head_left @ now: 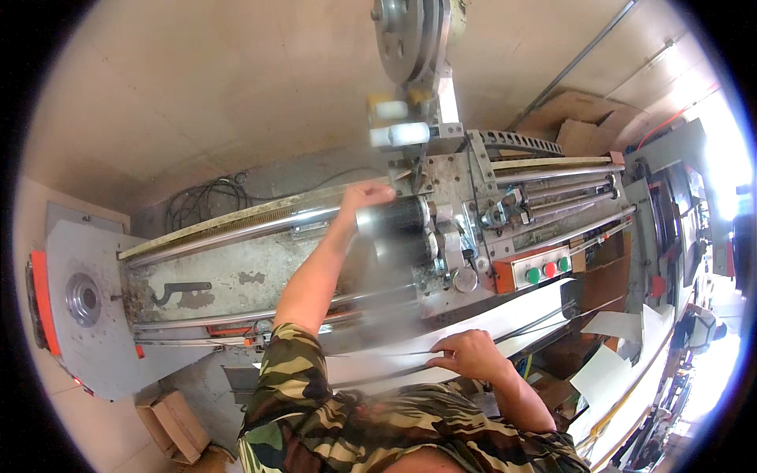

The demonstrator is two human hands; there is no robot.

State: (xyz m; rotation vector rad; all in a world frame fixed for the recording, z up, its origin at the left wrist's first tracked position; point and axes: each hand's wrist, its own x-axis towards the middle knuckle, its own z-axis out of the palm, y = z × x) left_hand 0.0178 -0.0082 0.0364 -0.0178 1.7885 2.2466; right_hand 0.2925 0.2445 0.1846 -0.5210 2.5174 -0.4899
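Note:
My left hand (367, 197) reaches across a long metal machine to its carriage plate (451, 180). Its fingers are bent together beside the far end of a black roller (398, 214); what they hold, if anything, is hidden. A second dark roller (406, 251) lies just nearer, partly blurred. Close to my body, my right hand (473, 355) is closed, thumb and fingers pinching a thin dark strip (394, 354). This strip runs over a long white sheet (505, 317) along the machine's front. Another dark strip lies close by it.
An orange control box (533, 270) with green and red buttons sits on the carriage, right. Large pulley wheels (410, 39) and white rollers (400, 135) rise above. Polished rails (236, 236) run along the bed, where a dark hooked tool (180, 292) lies. Cardboard boxes (173, 426) stand lower left.

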